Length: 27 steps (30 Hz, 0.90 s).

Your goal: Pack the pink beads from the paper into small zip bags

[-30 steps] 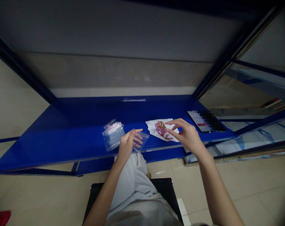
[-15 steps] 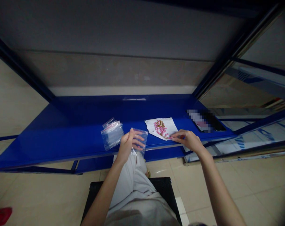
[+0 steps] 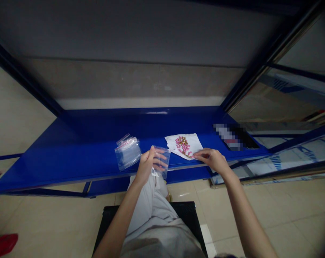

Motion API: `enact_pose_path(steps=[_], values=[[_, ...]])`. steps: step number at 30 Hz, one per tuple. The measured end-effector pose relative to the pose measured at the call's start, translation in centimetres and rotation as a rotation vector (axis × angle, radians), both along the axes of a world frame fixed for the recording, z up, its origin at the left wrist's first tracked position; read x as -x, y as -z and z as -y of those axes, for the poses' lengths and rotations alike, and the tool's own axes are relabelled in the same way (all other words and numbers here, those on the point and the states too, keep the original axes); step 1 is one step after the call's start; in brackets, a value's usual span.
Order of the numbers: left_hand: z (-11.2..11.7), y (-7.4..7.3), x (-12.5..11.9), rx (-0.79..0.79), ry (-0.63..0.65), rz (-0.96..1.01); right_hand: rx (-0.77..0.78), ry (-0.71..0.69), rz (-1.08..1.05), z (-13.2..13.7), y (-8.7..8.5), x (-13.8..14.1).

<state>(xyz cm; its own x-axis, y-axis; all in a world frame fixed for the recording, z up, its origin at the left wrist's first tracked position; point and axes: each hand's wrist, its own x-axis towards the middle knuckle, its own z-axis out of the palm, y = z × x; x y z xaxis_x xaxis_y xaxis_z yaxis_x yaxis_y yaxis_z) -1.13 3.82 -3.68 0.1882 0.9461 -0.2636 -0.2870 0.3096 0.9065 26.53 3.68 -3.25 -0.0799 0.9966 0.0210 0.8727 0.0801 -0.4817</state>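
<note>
My left hand is closed on a clear plastic zip bag, thumb on top and fingers behind the film. A small pink spot shows low in the bag. To its right a white paper sheet lies at the shelf's front edge, bearing pink beads and gold tube-shaped pieces. My right hand pinches at the paper's lower right corner, beside a few beads and gold pieces; what its fingertips hold is too small to make out. A stack of clear zip bags lies left of my left hand.
The blue metal shelf carries everything. A black phone-like object, partly blurred out, lies at its right end. Blue posts rise at both sides. Wrapped panels lean at the right, and a red object sits on the floor lower left.
My left hand and the bag have shifted slightly right. The right hand stays at the paper's corner, its fingers barely moved.
</note>
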Motion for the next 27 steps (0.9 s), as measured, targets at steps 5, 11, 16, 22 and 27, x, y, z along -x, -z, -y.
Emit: enact_pose_path(steps=[5, 11, 16, 22, 27], values=[[-0.3, 0.3, 0.0, -0.013, 0.017, 0.0, 0.001, 0.049, -0.009, -0.2, 0.5, -0.2], [-0.1, 0.1, -0.2, -0.007, 0.028, -0.022, -0.125, 0.099, -0.075, -0.8, -1.2, 1.2], [0.4, -0.5, -0.8, -0.066, 0.072, -0.083, -0.215, -0.1, -0.355, -0.3, -5.1, 6.2], [0.9, -0.6, -1.0, -0.129, 0.112, -0.078, -0.169, -0.387, -0.454, -0.3, -7.3, 9.7], [0.8, -1.0, -0.6, -0.113, 0.124, -0.069, -0.099, -0.503, -0.433, -1.5, -7.1, 9.4]])
